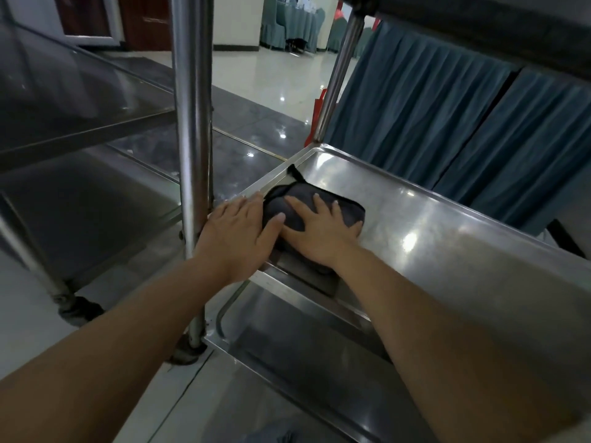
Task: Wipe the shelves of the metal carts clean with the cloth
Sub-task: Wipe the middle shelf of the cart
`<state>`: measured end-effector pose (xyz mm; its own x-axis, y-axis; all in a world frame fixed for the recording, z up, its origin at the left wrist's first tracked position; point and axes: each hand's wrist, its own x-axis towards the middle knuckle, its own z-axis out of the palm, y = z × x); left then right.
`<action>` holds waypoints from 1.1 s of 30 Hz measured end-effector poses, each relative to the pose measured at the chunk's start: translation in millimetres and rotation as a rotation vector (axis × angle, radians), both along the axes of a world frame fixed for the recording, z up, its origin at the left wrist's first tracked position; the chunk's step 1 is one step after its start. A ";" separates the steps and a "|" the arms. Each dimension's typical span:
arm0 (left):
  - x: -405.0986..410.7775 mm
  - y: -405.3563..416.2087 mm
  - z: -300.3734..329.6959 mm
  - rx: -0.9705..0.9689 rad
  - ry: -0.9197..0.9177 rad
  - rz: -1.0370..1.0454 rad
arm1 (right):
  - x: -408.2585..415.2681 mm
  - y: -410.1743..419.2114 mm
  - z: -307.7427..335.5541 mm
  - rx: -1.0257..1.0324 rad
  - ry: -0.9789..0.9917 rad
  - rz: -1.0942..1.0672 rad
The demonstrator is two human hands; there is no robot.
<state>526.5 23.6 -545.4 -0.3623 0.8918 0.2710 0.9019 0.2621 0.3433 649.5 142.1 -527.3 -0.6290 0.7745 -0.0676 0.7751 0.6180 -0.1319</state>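
Dark grey cloth (297, 206) lies bunched at the left end of the cart's middle shelf (447, 238). Both hands press flat on it, fingers spread: left hand (238, 233) at the shelf's rim, right hand (323, 231) alongside. An upright post (192, 123) stands just left; teal curtains (447, 116) hang behind.

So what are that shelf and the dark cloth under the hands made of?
The shiny silver cart shelf looks like stainless steel: brushed, mirroring ceiling lights. The dark grey folded cloth seems a soft woven or microfibre fabric, matte and bunched under both flat hands; exact fibre unclear.
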 end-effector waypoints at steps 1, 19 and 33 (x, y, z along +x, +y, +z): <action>-0.6 0.2 -0.3 0.005 -0.005 0.001 | -5.2 4.4 2.0 -0.014 -0.002 -0.023; 4.9 30.4 12.5 -0.112 0.090 -0.067 | 79.7 -14.9 -6.8 0.131 0.001 0.056; -1.5 36.6 -3.5 -0.108 0.150 -0.047 | -25.8 118.2 1.0 0.027 0.040 -0.005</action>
<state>525.0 60.2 -548.9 -0.2828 0.9334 0.2208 0.9528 0.2469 0.1765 623.7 260.3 -526.2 -0.6273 0.7785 -0.0220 0.7723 0.6181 -0.1463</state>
